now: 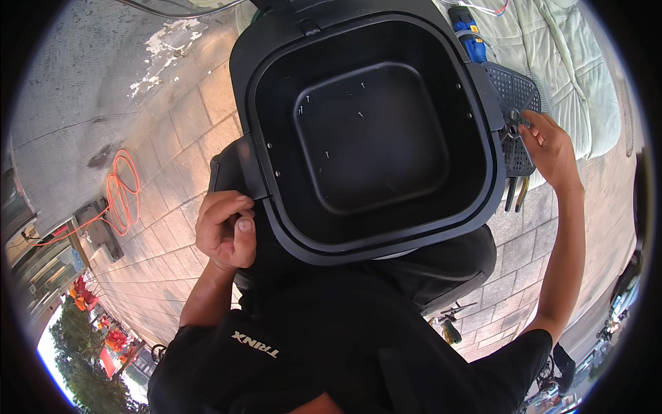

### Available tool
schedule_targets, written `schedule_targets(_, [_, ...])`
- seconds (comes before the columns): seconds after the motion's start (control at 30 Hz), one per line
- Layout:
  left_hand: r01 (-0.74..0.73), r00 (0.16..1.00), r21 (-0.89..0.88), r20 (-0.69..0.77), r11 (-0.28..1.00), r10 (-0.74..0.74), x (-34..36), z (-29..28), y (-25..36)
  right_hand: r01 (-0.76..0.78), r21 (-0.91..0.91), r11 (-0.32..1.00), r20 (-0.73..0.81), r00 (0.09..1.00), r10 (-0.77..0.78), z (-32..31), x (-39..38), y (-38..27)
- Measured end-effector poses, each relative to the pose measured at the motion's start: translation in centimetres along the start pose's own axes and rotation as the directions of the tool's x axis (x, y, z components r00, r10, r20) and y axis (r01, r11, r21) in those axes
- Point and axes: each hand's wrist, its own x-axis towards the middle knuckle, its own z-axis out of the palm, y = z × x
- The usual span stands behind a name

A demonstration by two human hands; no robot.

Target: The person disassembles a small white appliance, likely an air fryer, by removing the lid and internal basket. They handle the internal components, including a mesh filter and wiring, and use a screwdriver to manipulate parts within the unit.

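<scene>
A black square air fryer basket (376, 141) sits tilted in its dark outer casing in front of me, over my lap. Several small screws (327, 155) lie scattered on its floor. By the casing's left side tab, my left hand (227, 229) has its fingers curled, with the thumb close to them; what they hold, if anything, I cannot make out. My right hand (549, 148) reaches out to a black perforated plate (522, 90) right of the casing. Its thumb and forefinger pinch at the plate's centre hub.
A blue and black power tool (469, 34) lies on a pale quilted cover (572, 62) behind the plate. Pliers-like handles (517, 193) show below it. More hand tools (452, 324) rest on the paving by my right leg. An orange cable (124, 193) coils at the left.
</scene>
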Motion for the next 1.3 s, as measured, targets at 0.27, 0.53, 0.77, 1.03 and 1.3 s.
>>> schedule_targets(0.27, [0.010,1.000,-0.064,-0.029,0.998,-0.011,-0.4,-0.8,-0.5,0.138,0.229,0.963,-0.211,0.973,-0.090,-3.6,1.5,-12.7])
schedule_targets(0.53, [0.022,0.997,-0.144,-0.075,0.989,-0.033,-1.1,-1.7,-1.3,0.594,-0.136,0.793,0.216,0.799,-0.561,2.6,9.7,-20.9])
schedule_targets(0.77, [0.007,0.996,-0.204,-0.088,0.979,-0.025,-1.8,-2.6,-2.3,0.600,-0.236,0.765,0.451,0.765,-0.460,7.7,13.1,-20.8])
schedule_targets(1.03, [0.008,0.993,-0.236,-0.114,0.972,-0.036,-2.3,-3.4,-2.8,0.656,-0.260,0.709,0.460,0.730,-0.506,9.2,13.4,-21.1])
schedule_targets(1.3, [0.014,0.995,-0.234,-0.093,0.972,-0.036,-2.0,-3.0,-2.7,0.625,-0.300,0.721,0.424,0.764,-0.486,7.6,11.9,-22.6])
